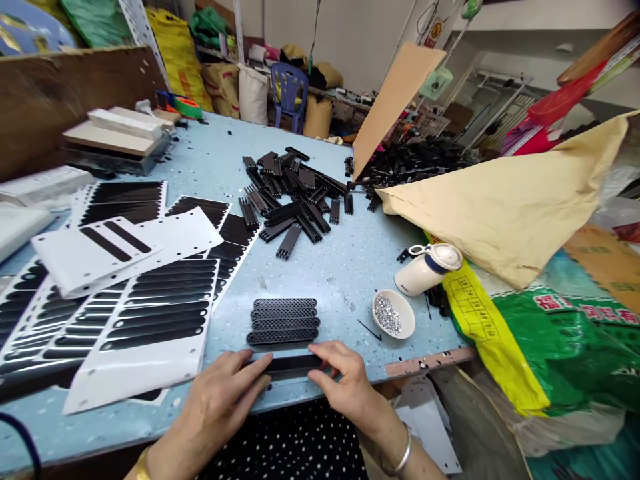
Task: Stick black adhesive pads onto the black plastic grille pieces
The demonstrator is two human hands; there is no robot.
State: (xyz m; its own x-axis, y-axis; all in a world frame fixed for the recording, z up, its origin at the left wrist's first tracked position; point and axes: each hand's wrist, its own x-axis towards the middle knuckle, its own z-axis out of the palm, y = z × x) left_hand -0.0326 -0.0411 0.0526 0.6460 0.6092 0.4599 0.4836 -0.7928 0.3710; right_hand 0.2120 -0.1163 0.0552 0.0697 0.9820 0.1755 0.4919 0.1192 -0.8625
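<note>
Between my two hands, at the table's front edge, lies a flat black strip (294, 364) with a smooth top. My left hand (227, 387) has its fingers closed on the strip's left end. The right end is pinched between the thumb and fingers of my right hand (341, 375). Just beyond them, several black lattice-patterned strips (285, 321) lie side by side in a neat block. To the left are white sheets (165, 300) bearing rows of black rounded strip stickers. A white bowl (409, 313) of small shiny metal pieces stands to the right.
A heap of black plastic parts (295, 193) covers the middle of the blue table (220, 153). A white lidded bottle (425, 270) is behind the bowl. Brown paper (510, 193) and a green and yellow sack (540, 333) border the right side. Boxes (120, 130) sit back left.
</note>
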